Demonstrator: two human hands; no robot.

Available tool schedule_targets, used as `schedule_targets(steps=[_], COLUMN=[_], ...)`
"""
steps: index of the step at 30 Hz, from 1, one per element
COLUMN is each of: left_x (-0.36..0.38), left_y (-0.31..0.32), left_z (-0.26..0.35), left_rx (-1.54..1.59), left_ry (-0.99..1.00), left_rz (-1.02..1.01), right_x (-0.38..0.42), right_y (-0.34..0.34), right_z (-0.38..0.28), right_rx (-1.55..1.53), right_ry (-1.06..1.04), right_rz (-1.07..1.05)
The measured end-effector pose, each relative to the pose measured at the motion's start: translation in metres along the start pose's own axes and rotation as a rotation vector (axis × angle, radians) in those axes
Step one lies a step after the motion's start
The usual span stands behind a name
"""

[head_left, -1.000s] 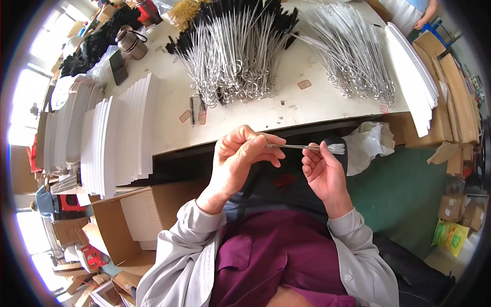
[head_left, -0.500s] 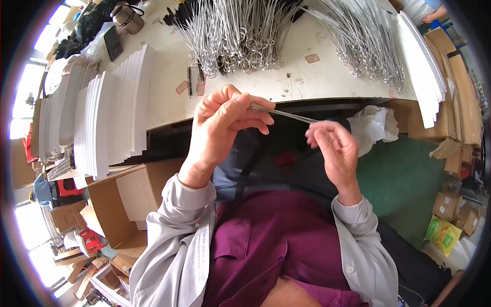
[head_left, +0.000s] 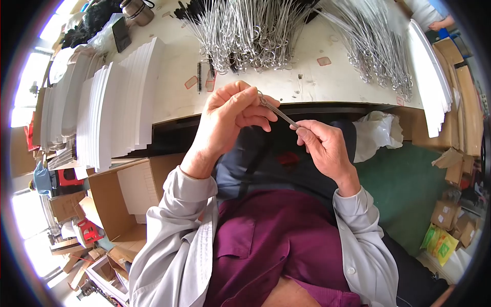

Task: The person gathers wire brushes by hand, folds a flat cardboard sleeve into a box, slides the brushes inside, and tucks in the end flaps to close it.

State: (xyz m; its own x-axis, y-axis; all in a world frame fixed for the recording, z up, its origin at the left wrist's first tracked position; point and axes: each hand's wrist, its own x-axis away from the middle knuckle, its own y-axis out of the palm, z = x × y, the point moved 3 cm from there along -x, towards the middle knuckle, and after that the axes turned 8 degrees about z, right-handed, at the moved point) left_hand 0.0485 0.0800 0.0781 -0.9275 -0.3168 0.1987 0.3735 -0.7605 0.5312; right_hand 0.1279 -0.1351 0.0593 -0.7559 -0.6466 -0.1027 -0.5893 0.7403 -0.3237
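Note:
My left hand [head_left: 231,113] is closed on the ring end of a small bundle of wire-handled brushes [head_left: 279,112], pinched between thumb and fingers. My right hand [head_left: 323,148] pinches the same bundle lower down, thumb against forefinger. The bundle slants down to the right between the hands, and its bristle ends do not show. Beyond my hands lies a large pile of wire-handled brushes [head_left: 250,36] on the table [head_left: 179,71], rings facing me. Another pile of these brushes [head_left: 376,46] spreads at the right.
White folded card sheets [head_left: 117,102] stand in rows at the left, with more white card [head_left: 429,77] at the right edge. A metal flask [head_left: 138,12] stands at the back left. An opened cardboard box [head_left: 120,199] sits left of my lap. Another person's hand [head_left: 441,23] shows at the far right.
My right hand has moved left along the wires and closed on the bundle, which looks more tightly gathered. My left hand keeps its grip. The whole view has shifted slightly.

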Motion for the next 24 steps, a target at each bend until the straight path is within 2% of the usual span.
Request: schedule_targets(steps=[8, 12, 24], left_x=[-0.003, -0.003, -0.006], left_y=[-0.011, -0.013, -0.03], left_z=[0.003, 0.005, 0.005], left_rx=[-0.423, -0.517, -0.515], left_ry=[0.094, 0.116, 0.152], left_rz=[0.043, 0.096, 0.158], right_x=[0.001, 0.004, 0.004], right_y=[-0.002, 0.0, 0.002], right_z=[0.005, 0.007, 0.007], right_rx=[0.019, 0.014, 0.053], right_ry=[-0.026, 0.004, 0.025], right_rz=[0.001, -0.023, -0.071])
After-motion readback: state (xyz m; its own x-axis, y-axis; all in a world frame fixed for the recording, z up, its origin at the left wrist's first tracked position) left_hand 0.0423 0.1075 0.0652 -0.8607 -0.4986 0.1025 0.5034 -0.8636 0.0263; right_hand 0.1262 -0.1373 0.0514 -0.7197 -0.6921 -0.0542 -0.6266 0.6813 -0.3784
